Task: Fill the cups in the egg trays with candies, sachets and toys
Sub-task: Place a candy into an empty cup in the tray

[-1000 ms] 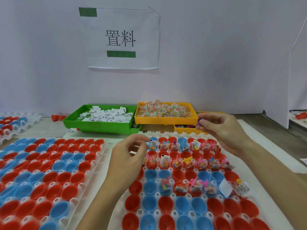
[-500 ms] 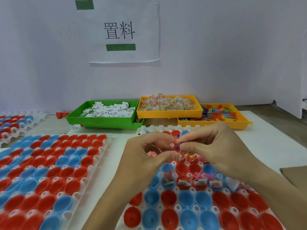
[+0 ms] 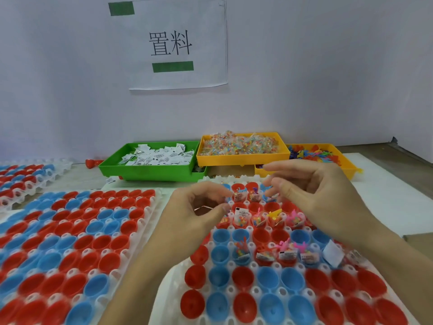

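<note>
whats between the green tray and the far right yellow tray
In the head view, the yellow tray of wrapped candies sits between the green tray and the toy tray.

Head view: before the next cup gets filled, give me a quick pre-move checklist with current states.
1. Left hand free to pick: cannot tell; its fingers are curled and blurred.
2. Right hand free: ok, fingers loose, nothing seen in them.
3. Sachets in green tray: ok.
4. Candies in yellow tray: ok.
5. Toys in orange tray: ok.
6. Empty cups left in the near egg tray: ok, the front rows are bare.
</note>
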